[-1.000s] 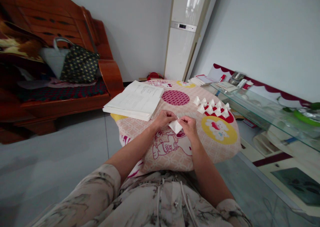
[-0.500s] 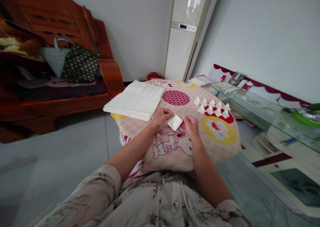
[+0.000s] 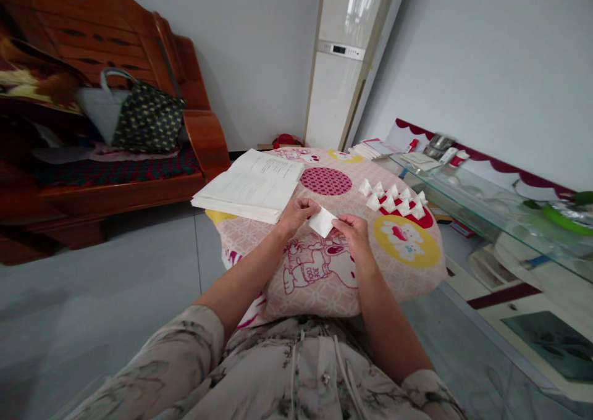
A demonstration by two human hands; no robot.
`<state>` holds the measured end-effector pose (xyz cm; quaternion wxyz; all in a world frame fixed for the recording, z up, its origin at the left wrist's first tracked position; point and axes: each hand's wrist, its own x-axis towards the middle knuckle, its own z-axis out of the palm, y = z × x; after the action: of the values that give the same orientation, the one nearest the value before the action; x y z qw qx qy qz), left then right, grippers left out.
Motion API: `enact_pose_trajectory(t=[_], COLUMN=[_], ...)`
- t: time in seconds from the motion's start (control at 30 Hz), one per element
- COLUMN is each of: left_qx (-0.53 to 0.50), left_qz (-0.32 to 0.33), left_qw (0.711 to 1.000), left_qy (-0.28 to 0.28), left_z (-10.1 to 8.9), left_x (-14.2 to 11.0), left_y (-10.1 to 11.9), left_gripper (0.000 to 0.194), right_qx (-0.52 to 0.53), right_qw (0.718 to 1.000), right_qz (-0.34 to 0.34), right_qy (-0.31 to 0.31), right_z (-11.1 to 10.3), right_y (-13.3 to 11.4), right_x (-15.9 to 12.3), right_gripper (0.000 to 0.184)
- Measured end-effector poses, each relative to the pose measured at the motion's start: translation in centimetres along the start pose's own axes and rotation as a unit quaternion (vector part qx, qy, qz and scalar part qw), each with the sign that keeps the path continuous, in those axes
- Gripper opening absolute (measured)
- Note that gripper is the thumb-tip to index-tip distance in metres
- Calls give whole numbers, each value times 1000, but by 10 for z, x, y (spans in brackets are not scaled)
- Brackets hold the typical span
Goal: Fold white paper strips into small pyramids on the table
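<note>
Between my two hands, above the patterned tablecloth [image 3: 259, 253], is a small folded square of white paper [image 3: 321, 222]. My left hand [image 3: 299, 215] pinches its left corner between thumb and fingers. At the opposite edge, the thumb and fingers of my right hand [image 3: 353, 230] close on the paper. To the left lies a stack of white sheets [image 3: 252, 182], the top ones printed. Several small pointed folded-paper shapes [image 3: 390, 205] stand in two rows to the right, partly over a red patch of the cloth.
A glass-topped cabinet [image 3: 491, 216] runs along the right, with cups and papers on it. A wooden bench [image 3: 139, 185] holding bags [image 3: 148, 117] stands at the left. At the back rises a tall white air conditioner [image 3: 336, 86].
The paper square has turned slightly and shifted a little up and left. My right fingers have moved inward along its edge; the left hand has barely moved.
</note>
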<state>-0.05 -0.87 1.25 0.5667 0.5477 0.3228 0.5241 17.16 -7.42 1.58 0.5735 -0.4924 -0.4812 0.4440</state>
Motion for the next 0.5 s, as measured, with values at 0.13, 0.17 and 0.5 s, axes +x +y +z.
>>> enact_pose_trajectory(t=[0.13,0.17,0.5], left_qx=[6,6,12], left_qz=[7,8,5], left_qw=[1000,1000,1000], left_qy=[-3,-4,-10], left_z=[0,0,0], left_x=[0,0,-2], left_y=[0,1,4], left_gripper=[30,30,30], right_qx=[5,7,8], right_qw=[1000,1000,999], right_qz=[3,5,11], right_qy=[15,19,40], right_z=[0,0,0], right_y=[1,1,3], right_x=[1,1,2], right_gripper=[33,33,27])
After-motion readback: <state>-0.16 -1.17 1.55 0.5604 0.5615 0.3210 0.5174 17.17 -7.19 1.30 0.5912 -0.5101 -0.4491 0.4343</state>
